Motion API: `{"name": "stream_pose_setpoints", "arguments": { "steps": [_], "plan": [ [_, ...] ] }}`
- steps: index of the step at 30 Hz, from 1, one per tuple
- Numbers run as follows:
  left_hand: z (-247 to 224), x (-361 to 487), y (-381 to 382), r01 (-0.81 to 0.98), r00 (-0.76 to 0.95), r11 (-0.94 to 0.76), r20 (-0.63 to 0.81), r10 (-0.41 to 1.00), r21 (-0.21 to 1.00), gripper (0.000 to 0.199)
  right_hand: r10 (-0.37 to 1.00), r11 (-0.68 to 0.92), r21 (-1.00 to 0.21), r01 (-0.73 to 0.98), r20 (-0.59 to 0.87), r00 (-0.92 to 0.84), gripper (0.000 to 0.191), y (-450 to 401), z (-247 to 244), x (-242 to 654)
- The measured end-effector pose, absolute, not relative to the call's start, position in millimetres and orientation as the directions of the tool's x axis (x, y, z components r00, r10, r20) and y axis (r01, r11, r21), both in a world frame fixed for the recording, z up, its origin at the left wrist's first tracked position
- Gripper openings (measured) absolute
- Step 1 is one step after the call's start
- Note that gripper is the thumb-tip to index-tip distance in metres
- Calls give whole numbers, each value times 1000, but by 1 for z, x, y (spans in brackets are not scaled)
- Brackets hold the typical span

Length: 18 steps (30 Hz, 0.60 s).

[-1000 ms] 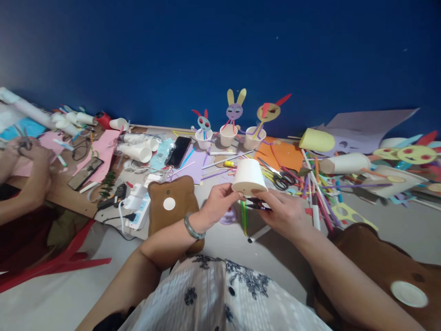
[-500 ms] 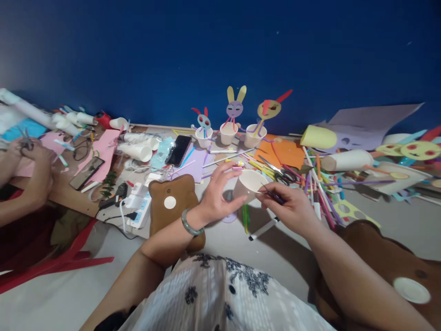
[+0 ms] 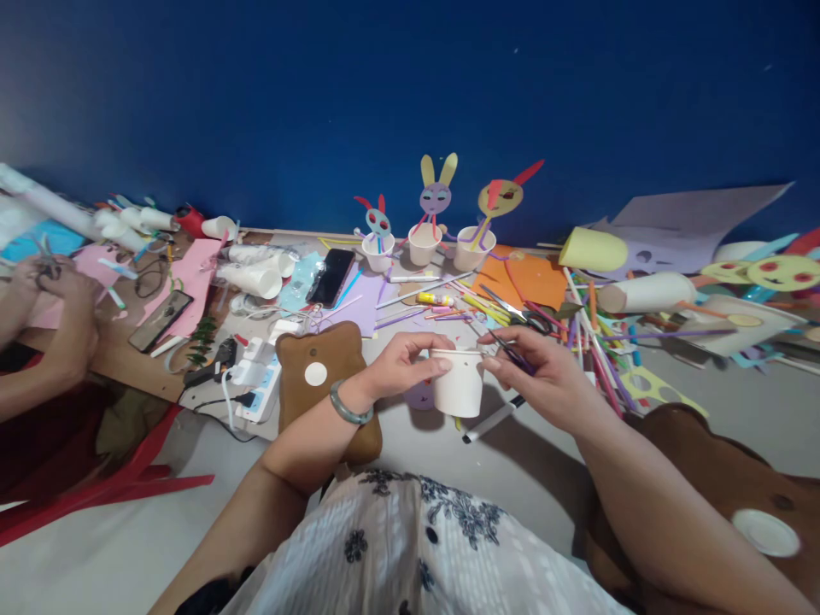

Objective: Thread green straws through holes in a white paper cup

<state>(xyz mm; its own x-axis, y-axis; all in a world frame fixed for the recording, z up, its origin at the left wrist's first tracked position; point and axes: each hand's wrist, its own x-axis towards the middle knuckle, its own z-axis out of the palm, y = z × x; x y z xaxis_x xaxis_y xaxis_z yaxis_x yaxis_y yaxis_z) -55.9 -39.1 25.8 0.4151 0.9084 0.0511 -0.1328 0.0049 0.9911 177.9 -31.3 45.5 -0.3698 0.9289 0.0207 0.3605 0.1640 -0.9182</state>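
A cluttered table (image 3: 413, 440) is backed by a blue wall (image 3: 288, 111). White cup (image 3: 458, 391) held upright between hands, rim pinched by left hand (image 3: 398, 371); scissors (image 3: 511, 351) gripped by right hand (image 3: 552, 377). Probably light, crushable; best held rim-side.

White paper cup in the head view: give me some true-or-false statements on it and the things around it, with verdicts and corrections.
1. The left hand holds the white paper cup near its rim. True.
2. That cup is upside down. False: its rim faces up and its base down.
3. The right hand holds a slim dark tool. True.
4. Only two paper figures stand in cups at the back. False: there are three paper figures.
5. The black phone lies on the orange sheet. False: it lies well to the left of the orange sheet.
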Motion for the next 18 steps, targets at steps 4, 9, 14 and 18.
{"name": "stream_pose_setpoints", "arguments": {
  "steps": [4, 9, 14, 18],
  "plan": [
    [26, -55, -38, -225, 368, 101, -12, 930, 969, 47, 902, 371, -806, 461, 196, -384, 37, -35, 52, 184],
    [23, -56, -35, -306, 355, 120, -4, 935, 945, 51, 791, 559, -640, 528, 219, -572, 35, -40, 59, 185],
    [19, -56, -35, -299, 413, 174, -38, 910, 938, 52, 743, 657, -473, 587, 274, -610, 38, -46, 57, 185],
    [21, -58, -35, -248, 434, 146, -24, 901, 958, 50, 725, 684, -391, 615, 272, -633, 37, -49, 57, 190]
  ]
}}
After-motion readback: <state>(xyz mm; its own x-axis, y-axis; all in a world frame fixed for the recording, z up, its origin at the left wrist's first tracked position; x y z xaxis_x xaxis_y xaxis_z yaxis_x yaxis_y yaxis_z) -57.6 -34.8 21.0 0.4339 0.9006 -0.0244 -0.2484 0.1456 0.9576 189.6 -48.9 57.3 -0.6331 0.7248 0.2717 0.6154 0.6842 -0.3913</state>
